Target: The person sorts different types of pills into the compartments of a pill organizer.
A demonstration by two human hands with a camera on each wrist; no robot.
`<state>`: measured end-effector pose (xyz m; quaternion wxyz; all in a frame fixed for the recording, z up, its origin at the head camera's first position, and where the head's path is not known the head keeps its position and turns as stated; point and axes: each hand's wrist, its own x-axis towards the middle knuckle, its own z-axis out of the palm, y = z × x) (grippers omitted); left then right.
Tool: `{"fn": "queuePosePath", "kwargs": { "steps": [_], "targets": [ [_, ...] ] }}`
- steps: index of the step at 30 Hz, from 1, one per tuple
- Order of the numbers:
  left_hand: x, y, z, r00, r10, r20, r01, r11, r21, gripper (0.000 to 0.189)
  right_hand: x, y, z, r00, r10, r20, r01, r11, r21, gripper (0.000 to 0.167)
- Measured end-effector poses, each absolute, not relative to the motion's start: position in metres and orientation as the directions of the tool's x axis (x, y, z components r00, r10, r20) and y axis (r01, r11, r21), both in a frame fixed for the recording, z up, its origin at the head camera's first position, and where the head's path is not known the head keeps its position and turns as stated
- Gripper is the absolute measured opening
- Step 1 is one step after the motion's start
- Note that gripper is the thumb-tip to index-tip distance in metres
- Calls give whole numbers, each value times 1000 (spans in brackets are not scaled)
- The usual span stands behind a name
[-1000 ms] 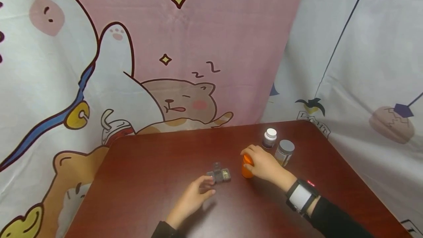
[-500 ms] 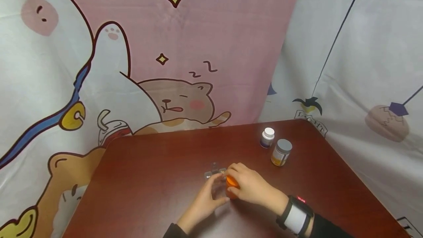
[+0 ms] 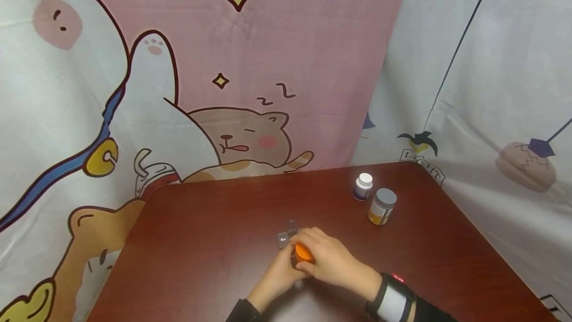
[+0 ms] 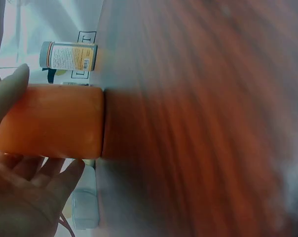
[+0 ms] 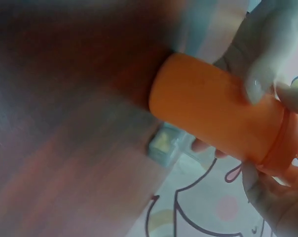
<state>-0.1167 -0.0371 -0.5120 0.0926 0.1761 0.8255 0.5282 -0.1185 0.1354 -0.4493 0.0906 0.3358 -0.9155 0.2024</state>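
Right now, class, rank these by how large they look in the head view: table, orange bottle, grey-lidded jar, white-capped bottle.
1. Table
2. Grey-lidded jar
3. White-capped bottle
Unranked: orange bottle, since too much of it is hidden.

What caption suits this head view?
Left hand and right hand grip an orange bottle; a white-capped bottle and grey-lidded jar stand farther back on the table.

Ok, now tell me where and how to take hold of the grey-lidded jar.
Grip the grey-lidded jar round its labelled body, below the lid, probably best from its right. It stands upright and looks straight-sided, which should suit a wrapped grip; the white-capped bottle stands close behind it to the left, so the right side leaves more room.
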Motion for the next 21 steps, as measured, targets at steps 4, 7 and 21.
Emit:
{"fn": "queuePosePath", "kwargs": {
  "steps": [4, 7, 21],
  "targets": [
    [-118, -34, -510, -923, 383, 30, 170, 336, 926, 65, -117, 140, -458, -831, -483, 276, -555, 679, -481, 58],
    [-118, -35, -508, -923, 384, 28, 166, 333, 928, 65, -117, 145, -464, -867, -420, 268, -491, 627, -605, 63],
    [-121, -34, -510, -916, 395, 62, 219, 365, 905, 69, -124, 156, -479, -890, -340, 304, -435, 435, -788, 73]
  ]
}}
